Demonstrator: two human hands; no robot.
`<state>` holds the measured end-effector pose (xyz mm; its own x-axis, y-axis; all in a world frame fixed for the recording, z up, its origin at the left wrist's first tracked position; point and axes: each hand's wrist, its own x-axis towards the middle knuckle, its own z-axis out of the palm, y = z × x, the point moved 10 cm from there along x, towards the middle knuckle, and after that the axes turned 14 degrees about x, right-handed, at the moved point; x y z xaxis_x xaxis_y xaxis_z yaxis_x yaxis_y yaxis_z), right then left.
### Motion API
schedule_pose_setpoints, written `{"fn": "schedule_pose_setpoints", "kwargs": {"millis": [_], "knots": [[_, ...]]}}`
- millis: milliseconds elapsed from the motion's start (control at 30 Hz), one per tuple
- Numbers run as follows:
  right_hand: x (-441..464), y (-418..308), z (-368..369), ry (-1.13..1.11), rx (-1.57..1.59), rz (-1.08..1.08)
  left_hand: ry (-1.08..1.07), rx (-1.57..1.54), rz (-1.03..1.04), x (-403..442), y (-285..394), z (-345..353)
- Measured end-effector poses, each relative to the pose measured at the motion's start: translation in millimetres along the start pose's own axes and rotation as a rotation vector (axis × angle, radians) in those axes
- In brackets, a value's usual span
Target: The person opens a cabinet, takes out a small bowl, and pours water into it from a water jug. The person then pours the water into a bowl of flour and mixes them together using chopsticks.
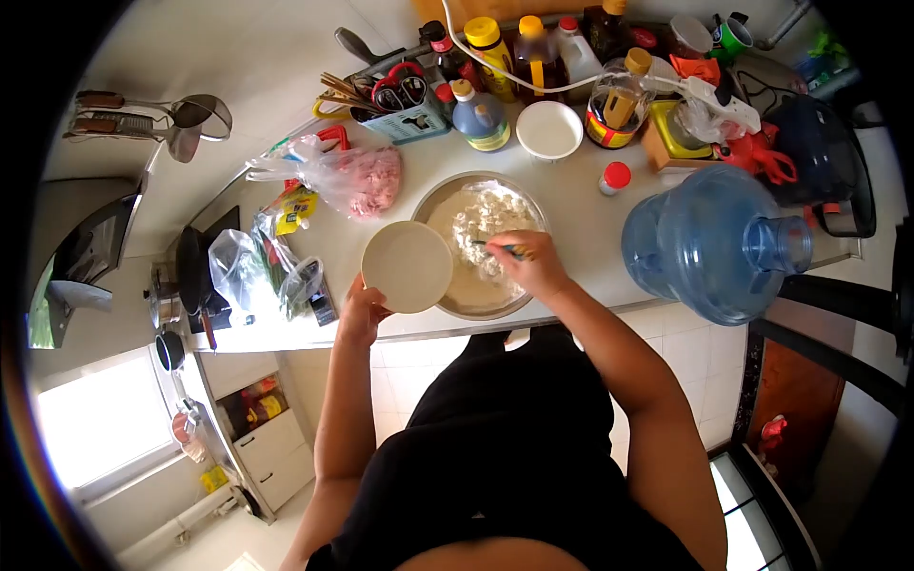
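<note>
A: Where is the left hand (360, 312)?
B: At the near left edge of the bowl (407, 267), with the forearm running almost straight up from the lower part of the view.

A: And its fingers?
B: Clamped on the bowl's rim. Most of them are hidden, so I can't tell how they are spread underneath.

A: Where is the bowl?
B: Over the left edge of the basin (429, 193), covering part of it from above. I can't tell whether the two touch.

A: What about the right hand (530, 265)?
B: It hangs over the right part of the basin, its forearm slanting in from the lower right. The fingers are curled together around the handle of a utensil (515, 250), which points left into clumpy flour (484, 217).

A: What is around the basin?
B: It sits on the counter (588, 249). A bag of meat (369, 181) lies beyond it to the left, a white dish (549, 131) stands behind, and a red-capped jar (615, 178) and a big blue jug (712, 243) are to the right.
</note>
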<state>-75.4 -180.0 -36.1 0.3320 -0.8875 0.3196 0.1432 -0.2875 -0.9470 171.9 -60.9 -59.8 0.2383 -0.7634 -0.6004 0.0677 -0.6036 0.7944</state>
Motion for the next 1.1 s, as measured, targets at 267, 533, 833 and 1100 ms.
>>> {"fn": "schedule_pose_setpoints", "kwargs": {"millis": [267, 533, 833, 1100], "knots": [[5, 19, 9, 0.061, 0.194, 0.185, 0.071, 0.179, -0.021, -5, 9, -13], [-23, 8, -42, -0.018, 0.058, 0.271, 0.026, 0.321, -0.028, -1, 16, -15], [-23, 52, 24, 0.114, 0.170, 0.349, 0.006, 0.374, -0.039, 5, 10, -12], [-29, 35, -12, -0.031, 0.033, 0.226, -0.004, 0.406, -0.023, 6, 14, -6]]}}
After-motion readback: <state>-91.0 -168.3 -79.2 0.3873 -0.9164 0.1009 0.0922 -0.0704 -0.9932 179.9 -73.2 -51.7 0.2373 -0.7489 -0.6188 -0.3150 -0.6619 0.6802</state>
